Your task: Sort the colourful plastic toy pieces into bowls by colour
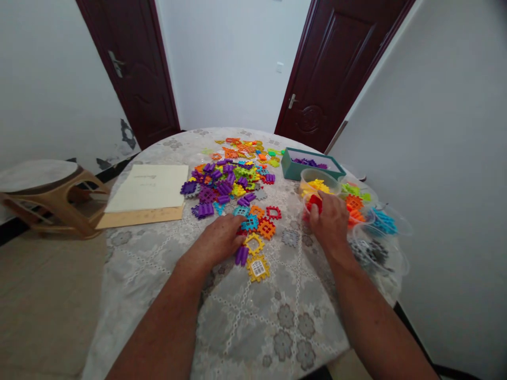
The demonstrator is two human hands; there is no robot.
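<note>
My right hand (330, 219) pinches a red plastic building piece (315, 202) at the near rim of the clear round tubs on the right. My left hand (222, 237) is low over the table, its fingers curled beside a blue window tile (249, 222). A bit of red shows at those fingertips, but what they hold is hidden. Close to that hand lie an orange window tile (266, 228), a yellow frame tile (254, 244), a purple ridged piece (241, 256) and a yellow tile with a white window (258, 268). A red frame tile (273, 212) lies just beyond.
A mixed pile of pieces (224, 184) covers mid-table, with orange and yellow ones behind. Right stand a green box (293, 170) of purple pieces and tubs of yellow (315, 187), orange, blue (383, 220) and grey pieces (370, 252). Paper (146, 187) lies left, near a stool (51, 195).
</note>
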